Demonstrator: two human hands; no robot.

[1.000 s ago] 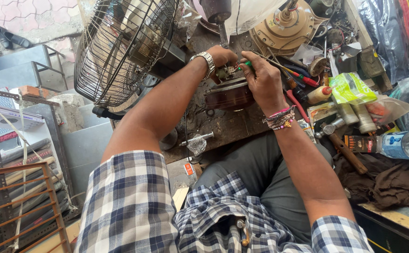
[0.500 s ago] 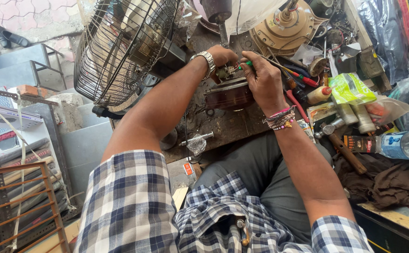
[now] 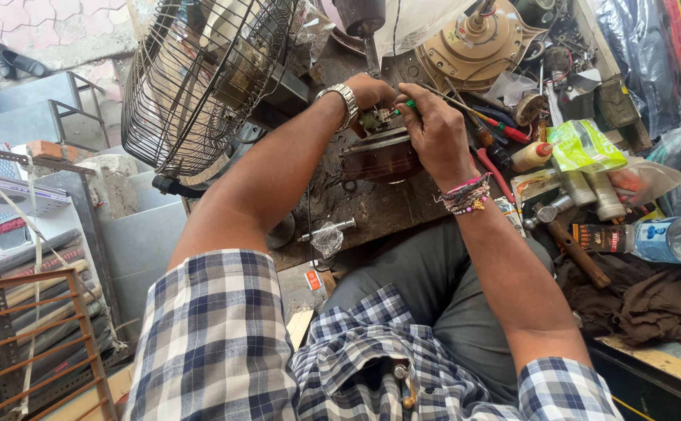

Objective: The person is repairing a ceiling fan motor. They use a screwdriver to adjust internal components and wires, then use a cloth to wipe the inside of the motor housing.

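Note:
A dark round fan motor [image 3: 382,158] lies on the worn wooden workbench [image 3: 372,210]. My left hand [image 3: 372,92], with a metal watch at the wrist, grips the small part at the motor's top. My right hand [image 3: 434,129], with bead bracelets at the wrist, holds a green-handled screwdriver [image 3: 404,105] whose tip points at that same part. Both hands sit close together over the motor, and my fingers hide the part itself.
A wire fan guard [image 3: 200,78] stands at the left of the bench. A brass-coloured motor housing [image 3: 477,43] lies behind. Screwdrivers, a green packet [image 3: 582,144], tubes, a plastic bottle [image 3: 668,238] and a brown cloth [image 3: 644,300] crowd the right. Metal racks [image 3: 21,312] stand at the left.

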